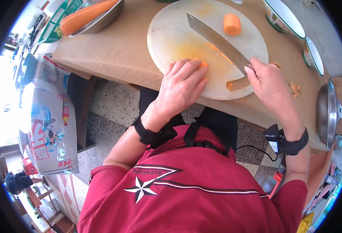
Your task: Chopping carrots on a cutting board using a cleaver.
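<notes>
My right hand (268, 80) grips the handle of a broad kitchen knife (214, 39). Its blade slants to the upper left over a round, pale cutting board (168, 32). On the board's near part, my left hand (184, 84) presses down on a piece of carrot (201, 63), mostly hidden beneath the fingers. Thin carrot shreds (219, 52) lie along the lower edge of the blade. Toward the far right of the board stands a thick carrot chunk (232, 24). More shreds (230, 85) are caught in the board's handle slot, near my right hand.
A metal bowl (101, 21) at upper left holds whole carrots (85, 19), beside a green plastic basket (54, 24). Two enamel bowls (287, 17) and a metal basin (324, 113) line the right. Carrot scraps (295, 88) lie on the brown-covered table (112, 49). Another person (17, 182) is at far left.
</notes>
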### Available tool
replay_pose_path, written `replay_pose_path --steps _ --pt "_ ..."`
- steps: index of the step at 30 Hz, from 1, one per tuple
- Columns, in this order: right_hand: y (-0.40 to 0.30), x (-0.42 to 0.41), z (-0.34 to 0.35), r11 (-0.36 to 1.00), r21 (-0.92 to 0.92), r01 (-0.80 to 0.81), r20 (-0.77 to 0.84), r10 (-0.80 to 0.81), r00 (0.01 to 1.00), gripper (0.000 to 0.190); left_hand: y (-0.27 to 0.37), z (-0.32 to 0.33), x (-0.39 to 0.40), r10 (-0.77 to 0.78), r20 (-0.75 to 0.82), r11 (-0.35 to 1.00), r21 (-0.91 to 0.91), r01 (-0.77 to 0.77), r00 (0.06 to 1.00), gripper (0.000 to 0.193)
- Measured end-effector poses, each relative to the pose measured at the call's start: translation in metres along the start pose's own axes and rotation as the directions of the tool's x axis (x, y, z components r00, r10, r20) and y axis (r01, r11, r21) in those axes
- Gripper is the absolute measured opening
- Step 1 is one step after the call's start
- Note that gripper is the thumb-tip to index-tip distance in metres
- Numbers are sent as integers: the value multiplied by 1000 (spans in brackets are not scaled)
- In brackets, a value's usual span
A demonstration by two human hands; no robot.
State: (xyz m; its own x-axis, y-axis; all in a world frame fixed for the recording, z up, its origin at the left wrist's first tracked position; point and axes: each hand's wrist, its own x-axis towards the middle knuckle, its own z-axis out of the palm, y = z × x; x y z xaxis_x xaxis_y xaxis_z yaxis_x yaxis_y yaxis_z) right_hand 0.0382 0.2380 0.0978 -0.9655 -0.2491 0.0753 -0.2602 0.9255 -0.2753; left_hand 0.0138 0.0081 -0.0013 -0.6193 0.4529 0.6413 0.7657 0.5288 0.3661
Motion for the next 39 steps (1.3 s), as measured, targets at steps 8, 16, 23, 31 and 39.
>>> replay_pose_path --steps 8,16,23,31,39 --pt "-9 -27 13 941 -291 175 -205 -240 949 7 19 -22 11 -149 26 956 -250 151 988 26" --pt "5 -37 27 849 -457 264 -267 -415 870 22 32 -39 20 -234 189 825 -480 298 954 22" --pt "17 -48 35 798 -537 274 -218 -445 869 26 30 -54 43 165 234 975 -183 -123 958 34" --pt "21 -54 42 742 -600 299 -173 -486 857 24 2 -37 62 176 646 981 -181 -75 743 61" --pt "25 -59 43 765 -579 282 -180 -457 871 24 -3 -26 86 105 773 994 -90 -55 626 62"
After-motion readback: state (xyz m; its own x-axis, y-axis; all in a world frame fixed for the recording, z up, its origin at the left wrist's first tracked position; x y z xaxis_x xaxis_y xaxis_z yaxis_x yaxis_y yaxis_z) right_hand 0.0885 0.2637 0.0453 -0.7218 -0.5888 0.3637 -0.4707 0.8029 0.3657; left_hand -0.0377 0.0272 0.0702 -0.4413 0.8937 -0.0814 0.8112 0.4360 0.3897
